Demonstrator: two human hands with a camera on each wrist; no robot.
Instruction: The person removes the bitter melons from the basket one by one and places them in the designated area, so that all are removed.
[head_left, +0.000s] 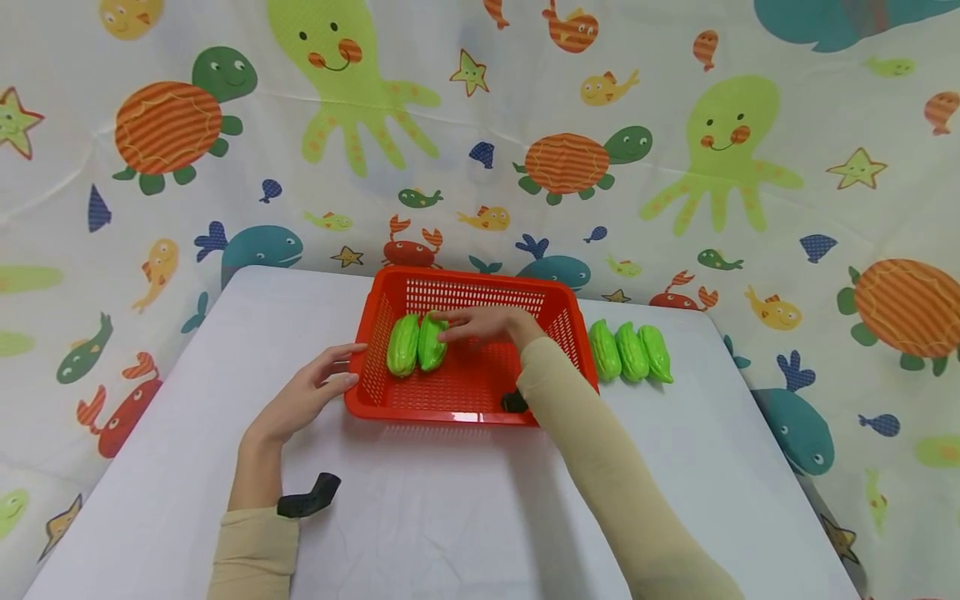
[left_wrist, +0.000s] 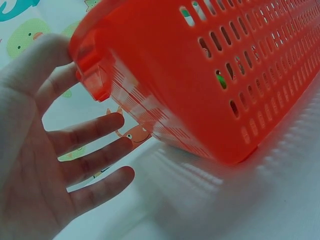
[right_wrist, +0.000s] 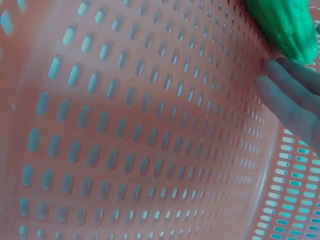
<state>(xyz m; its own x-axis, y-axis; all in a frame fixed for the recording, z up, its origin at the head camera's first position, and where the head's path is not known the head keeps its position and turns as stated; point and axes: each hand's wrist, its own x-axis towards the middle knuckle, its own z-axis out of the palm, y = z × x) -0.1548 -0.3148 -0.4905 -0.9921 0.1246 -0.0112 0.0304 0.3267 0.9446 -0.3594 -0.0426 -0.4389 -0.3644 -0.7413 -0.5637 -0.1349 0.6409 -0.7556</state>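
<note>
Two ribbed green fruits (head_left: 402, 346) lie side by side, lengthwise front to back, in the left part of a red plastic basket (head_left: 427, 414) on a white surface (head_left: 450, 508), as a person works over it with both hands. The right hand (head_left: 487, 323) reaches inside, its fingers extended rather than curled, with the fingertips at the far end and inner side of the right-hand fruit of the pair (head_left: 432, 343). The left hand (head_left: 315, 387), open with its fingers spread, rests its fingertips against the rim at the basket's left end. The basket's walls and floor are pierced with rows of slots, and a fleck of green shows through one of them in the left wrist view. Outside, just beyond the basket's right wall, three matching green fruits (head_left: 632, 352) stand in a close row on the surface. Black devices sit at the left wrist (head_left: 309, 496) and beside the right forearm, below beige sleeves (head_left: 607, 467). A cloth backdrop (head_left: 450, 179) printed with turtles, octopuses, crabs and whales hangs behind.
</note>
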